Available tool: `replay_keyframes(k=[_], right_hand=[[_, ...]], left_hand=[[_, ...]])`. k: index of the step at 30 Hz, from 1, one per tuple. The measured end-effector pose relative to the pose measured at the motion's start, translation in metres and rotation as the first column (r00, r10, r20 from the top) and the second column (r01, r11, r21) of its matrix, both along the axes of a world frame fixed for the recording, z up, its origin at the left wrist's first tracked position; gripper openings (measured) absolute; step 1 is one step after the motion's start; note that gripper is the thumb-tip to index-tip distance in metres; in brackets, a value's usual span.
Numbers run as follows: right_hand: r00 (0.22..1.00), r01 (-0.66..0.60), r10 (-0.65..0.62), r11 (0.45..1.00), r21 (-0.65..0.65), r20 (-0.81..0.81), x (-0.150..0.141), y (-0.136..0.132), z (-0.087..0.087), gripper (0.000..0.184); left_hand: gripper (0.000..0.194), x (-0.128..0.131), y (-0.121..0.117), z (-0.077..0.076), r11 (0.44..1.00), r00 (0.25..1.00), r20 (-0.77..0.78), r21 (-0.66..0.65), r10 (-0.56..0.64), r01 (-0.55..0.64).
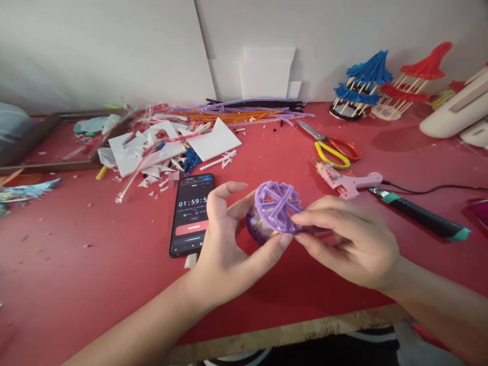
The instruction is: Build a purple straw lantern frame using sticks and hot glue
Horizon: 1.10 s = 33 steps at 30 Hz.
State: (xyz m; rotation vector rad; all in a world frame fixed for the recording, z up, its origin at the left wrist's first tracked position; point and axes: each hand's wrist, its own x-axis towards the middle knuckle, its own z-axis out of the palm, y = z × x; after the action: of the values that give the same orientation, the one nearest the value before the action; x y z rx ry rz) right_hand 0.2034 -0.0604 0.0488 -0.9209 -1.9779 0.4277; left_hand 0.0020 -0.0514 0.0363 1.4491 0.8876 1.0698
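Between my hands is a small purple pipe-cleaner frame (277,206), a ring crossed by several fuzzy strips, with light sticks and a second purple ring under it. My left hand (236,239) curves around its left side, the thumb pressing the near edge. With thumb and fingertips, my right hand (346,239) pinches a purple pipe cleaner (318,230) at the frame's right edge. Part of the frame is hidden behind my fingers. A black phone (190,213) showing a timer lies just left of my left hand.
A pink glue gun (346,180), a utility knife (423,216) and yellow-red scissors (330,147) lie to the right. Blue (362,84) and red (415,81) tiered models stand at the back. Scraps of white foam board (215,141) and several pipe cleaners (236,116) are piled behind the phone.
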Motion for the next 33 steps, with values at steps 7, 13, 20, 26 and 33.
replay_keyframes(k=[7, 13, 20, 26, 33], right_hand=[[1.000, -0.008, 0.008, 1.000, 0.027, 0.020, 0.0014, 0.0010, 0.0001, 0.019], [1.000, -0.015, 0.015, 1.000, 0.000, 0.001, 0.0022, 0.0009, 0.0006, 0.020], [1.000, -0.006, 0.006, 1.000, 0.014, -0.020, 0.0022, 0.0017, 0.0006, 0.019], [0.999, 0.036, -0.036, 0.999, 0.025, -0.026, 0.0025, 0.0009, 0.0003, 0.021], [1.000, 0.011, -0.011, 1.000, 0.018, -0.020, 0.0030, 0.0013, 0.0015, 0.016]], left_hand=[[0.060, -0.0009, 0.0009, 0.0006, 1.000, 1.000, -0.006, 0.001, 0.005, -0.005], [0.067, -0.0012, 0.0016, -0.0006, 0.998, 0.998, -0.014, 0.030, 0.062, -0.062], [0.065, 0.0011, 0.0013, -0.0014, 0.994, 0.997, -0.001, 0.080, 0.076, -0.075], [0.064, 0.0018, 0.0011, -0.0002, 0.995, 0.997, 0.013, 0.071, 0.075, -0.076], [0.067, 0.0011, 0.0047, -0.0023, 0.973, 0.986, -0.051, 0.175, 0.159, -0.148]])
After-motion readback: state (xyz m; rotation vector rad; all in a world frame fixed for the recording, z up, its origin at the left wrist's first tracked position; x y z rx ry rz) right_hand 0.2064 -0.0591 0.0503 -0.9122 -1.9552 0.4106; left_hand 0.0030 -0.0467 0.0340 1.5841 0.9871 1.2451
